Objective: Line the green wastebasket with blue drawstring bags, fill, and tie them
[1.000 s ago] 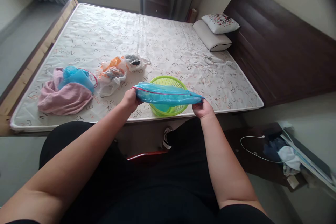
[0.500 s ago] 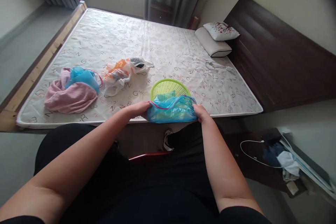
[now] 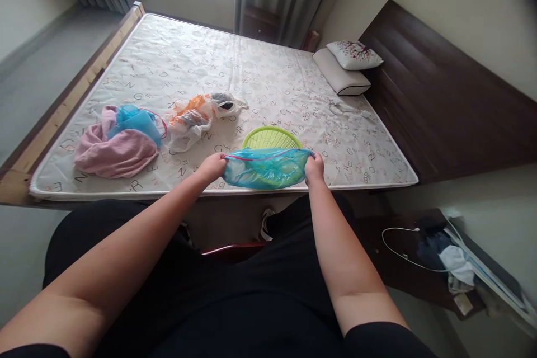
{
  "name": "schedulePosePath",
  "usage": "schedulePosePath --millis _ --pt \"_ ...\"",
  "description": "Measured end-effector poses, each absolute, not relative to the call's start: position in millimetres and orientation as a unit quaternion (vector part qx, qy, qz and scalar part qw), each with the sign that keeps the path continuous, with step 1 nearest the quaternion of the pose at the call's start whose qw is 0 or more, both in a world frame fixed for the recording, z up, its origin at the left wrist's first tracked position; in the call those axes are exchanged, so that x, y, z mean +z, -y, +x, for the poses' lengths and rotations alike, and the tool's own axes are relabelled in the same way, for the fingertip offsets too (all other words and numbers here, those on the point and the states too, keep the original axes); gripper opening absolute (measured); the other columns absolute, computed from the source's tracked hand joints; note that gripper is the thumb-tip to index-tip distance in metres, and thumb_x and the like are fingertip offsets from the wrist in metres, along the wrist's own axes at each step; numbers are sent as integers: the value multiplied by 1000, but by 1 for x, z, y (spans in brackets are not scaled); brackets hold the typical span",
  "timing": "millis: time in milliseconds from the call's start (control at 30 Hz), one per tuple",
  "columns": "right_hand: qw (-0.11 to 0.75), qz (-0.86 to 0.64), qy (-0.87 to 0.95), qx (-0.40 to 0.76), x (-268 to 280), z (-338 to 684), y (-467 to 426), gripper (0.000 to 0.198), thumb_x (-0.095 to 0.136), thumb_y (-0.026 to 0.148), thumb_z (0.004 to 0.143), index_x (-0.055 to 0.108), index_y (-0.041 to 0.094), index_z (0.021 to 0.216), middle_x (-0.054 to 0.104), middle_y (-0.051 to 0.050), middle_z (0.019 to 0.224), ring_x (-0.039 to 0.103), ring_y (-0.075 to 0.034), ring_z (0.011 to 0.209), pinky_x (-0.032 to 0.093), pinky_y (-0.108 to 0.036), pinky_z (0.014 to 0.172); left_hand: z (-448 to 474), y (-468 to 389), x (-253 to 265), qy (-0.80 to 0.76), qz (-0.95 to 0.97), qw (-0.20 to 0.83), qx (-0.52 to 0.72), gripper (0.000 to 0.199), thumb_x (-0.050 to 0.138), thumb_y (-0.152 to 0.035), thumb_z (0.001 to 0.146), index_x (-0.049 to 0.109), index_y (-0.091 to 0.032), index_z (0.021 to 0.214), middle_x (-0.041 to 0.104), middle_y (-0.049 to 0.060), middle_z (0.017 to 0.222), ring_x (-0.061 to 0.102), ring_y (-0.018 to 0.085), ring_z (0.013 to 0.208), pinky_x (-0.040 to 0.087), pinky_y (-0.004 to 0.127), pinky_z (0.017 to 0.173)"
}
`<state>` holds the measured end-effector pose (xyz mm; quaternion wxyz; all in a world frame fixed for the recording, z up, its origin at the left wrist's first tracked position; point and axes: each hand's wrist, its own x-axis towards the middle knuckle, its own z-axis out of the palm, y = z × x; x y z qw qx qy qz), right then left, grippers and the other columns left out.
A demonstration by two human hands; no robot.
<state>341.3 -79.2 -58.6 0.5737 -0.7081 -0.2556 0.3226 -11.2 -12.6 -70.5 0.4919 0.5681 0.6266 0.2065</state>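
Stretched between my two hands is a blue translucent plastic bag (image 3: 268, 170) with a red drawstring along its top edge. My left hand (image 3: 213, 168) is closed on the bag's left top corner. At the right top corner, my right hand (image 3: 315, 168) pinches the bag in the same way. A yellow-green plastic basket (image 3: 272, 135) sits on the mattress right behind the bag; its lower part shows only faintly through the film, and what it contains is hidden.
On the mattress (image 3: 268, 89), to the left, lie a pink cloth (image 3: 111, 154) with a blue bag (image 3: 136, 124) on it and crumpled plastic bags (image 3: 191, 120). Pillows (image 3: 352, 59) rest by the dark headboard (image 3: 428, 89). A nightstand (image 3: 403, 251) holding a cable and cloths stands at right.
My hands have moved apart, mainly the left one leftward, pulling the bag's top edge straighter. The bag now covers more of the basket's front.
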Motion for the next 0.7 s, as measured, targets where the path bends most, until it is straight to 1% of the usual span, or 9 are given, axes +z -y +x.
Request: schedulePosePath --millis 33,67,167,233,333,400,500,600,700 --pt "573 -721 256 295 -60 339 78 22 51 16 80 63 24 96 64 10 78 55 -13 75 43 -19 74 -14 11 -67 -630 571 479 218 13 64 -12 86 74 -17 92 68 5 73 72 27 79 54 37 80" --pt "569 -731 261 271 -61 335 76 23 52 15 80 65 24 97 66 9 82 57 -14 79 43 -19 77 -17 10 -63 -630 576 467 231 19 69 -14 83 74 -18 101 72 5 82 73 28 85 55 37 85" --pt "544 -740 299 259 -63 322 75 15 59 17 83 68 23 93 70 5 85 58 -17 83 44 -23 81 -27 6 -53 -593 616 443 269 53 78 -16 73 72 -21 125 79 11 116 75 32 109 56 40 104" --pt "503 -743 355 263 -63 310 75 6 63 21 86 68 24 87 69 4 81 56 -18 80 42 -26 80 -32 5 -49 -546 668 422 278 67 79 -16 72 69 -19 138 74 17 138 71 34 127 52 43 116" --pt "436 -753 434 232 -62 294 74 12 60 23 93 65 25 82 66 2 78 52 -20 78 38 -28 77 -38 6 -47 -507 732 379 252 71 76 -18 76 65 -17 147 64 21 156 61 37 147 44 46 128" --pt "432 -758 441 210 -60 287 71 16 59 25 95 62 26 79 65 1 78 51 -21 78 38 -28 77 -39 6 -48 -508 747 362 229 65 74 -17 78 67 -18 143 65 20 154 60 37 148 42 46 130" --pt "469 -755 404 215 -56 286 64 18 58 27 94 59 25 76 62 3 77 51 -20 78 38 -27 76 -40 5 -54 -523 745 351 218 44 73 -18 80 74 -19 124 72 19 142 65 37 139 46 46 126" --pt "526 -726 357 262 -54 286 59 18 52 28 95 55 26 77 55 5 74 49 -18 75 40 -26 72 -40 3 -60 -542 726 354 231 20 72 -20 84 76 -21 103 76 17 127 69 37 127 49 44 118" --pt "572 -683 341 300 -53 284 57 20 46 31 97 48 27 78 46 5 74 45 -17 72 40 -26 67 -40 3 -62 -564 691 376 251 6 71 -21 84 74 -23 89 78 11 105 71 32 107 53 38 105"
